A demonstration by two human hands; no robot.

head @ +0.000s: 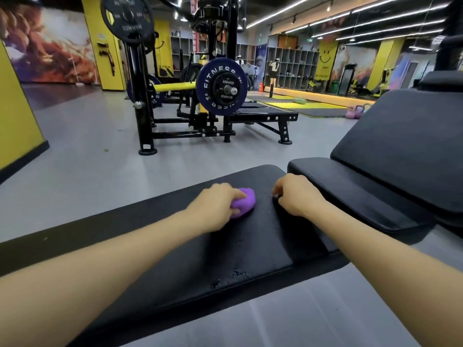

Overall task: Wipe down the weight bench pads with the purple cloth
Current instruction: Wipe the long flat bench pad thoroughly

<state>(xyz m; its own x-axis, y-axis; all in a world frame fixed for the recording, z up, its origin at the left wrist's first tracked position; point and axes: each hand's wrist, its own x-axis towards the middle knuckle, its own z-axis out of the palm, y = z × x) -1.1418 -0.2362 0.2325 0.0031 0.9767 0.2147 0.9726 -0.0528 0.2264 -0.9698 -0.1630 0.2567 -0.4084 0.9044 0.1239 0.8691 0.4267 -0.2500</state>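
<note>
The long black bench pad (155, 249) runs from lower left toward the centre. On its far part lies the bunched purple cloth (244, 202), and my left hand (216, 205) grips it from the left, pressing it onto the pad. My right hand (294, 196) rests on the pad just right of the cloth, fingers curled down against the surface with nothing seen in them. A second black pad (350, 194) adjoins on the right, and an inclined back pad (406, 146) rises behind it. Small wet spots show on the long pad near its front edge.
A black weight machine (200, 101) loaded with a blue plate (220, 86) stands on the grey floor beyond the bench. Yellow pillars are at the left, pink kettlebells (354, 112) and mats at the back right, storage shelves and mirrors behind.
</note>
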